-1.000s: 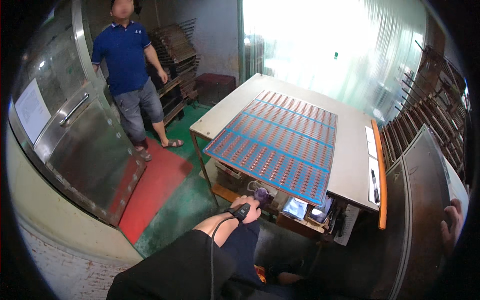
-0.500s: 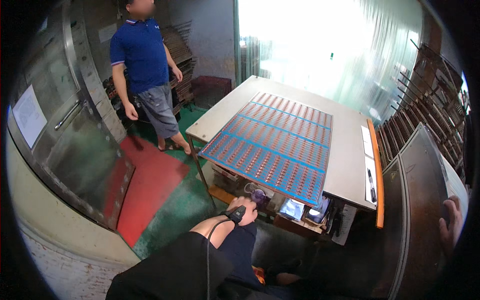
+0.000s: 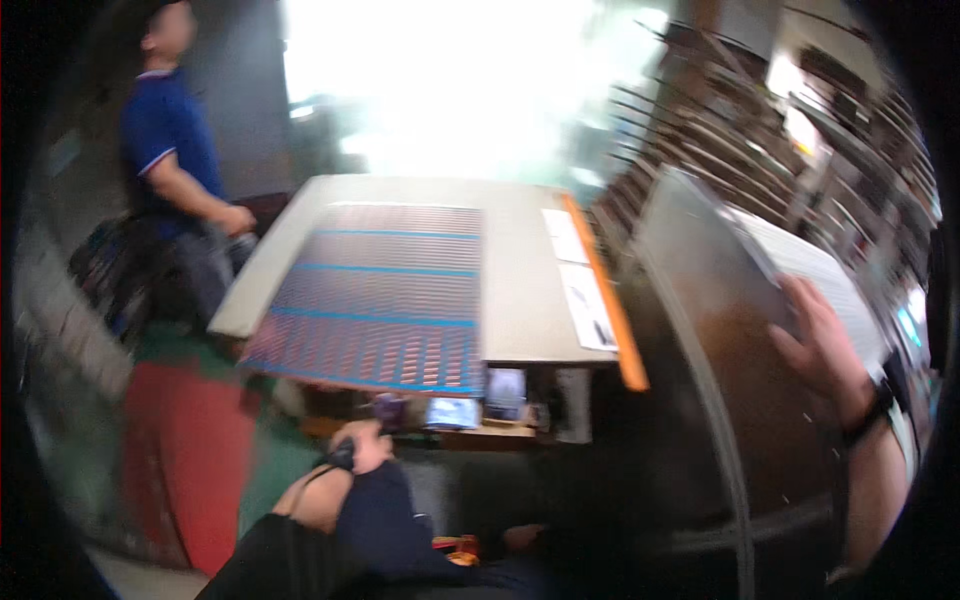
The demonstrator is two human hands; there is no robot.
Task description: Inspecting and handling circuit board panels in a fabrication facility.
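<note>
My left hand (image 3: 363, 445) rests on my raised knee in dark trousers, with nothing seen in it; its fingers are blurred but look laid over the knee. My right hand (image 3: 820, 335) is at the far right, thumb and fingers apart, by the upper edge of a grey metal panel (image 3: 740, 330); whether it touches the panel, I cannot tell. Ahead, a pale table (image 3: 530, 300) carries a large flat sheet (image 3: 385, 295) with rows of small reddish pieces and blue strips. The sheet's near edge reaches the table's front edge.
An orange bar (image 3: 610, 290) runs along the table's right edge beside white papers (image 3: 575, 285). Boxes and a purple item (image 3: 390, 408) fill a shelf underneath. A person in a blue shirt (image 3: 175, 140) stands at left. Racks (image 3: 740, 110) stand behind the metal panel.
My view has swung right, so the table and sheet sit further left. My right hand and forearm now show more fully, fingers spread. The other person has turned and brought their hands forward.
</note>
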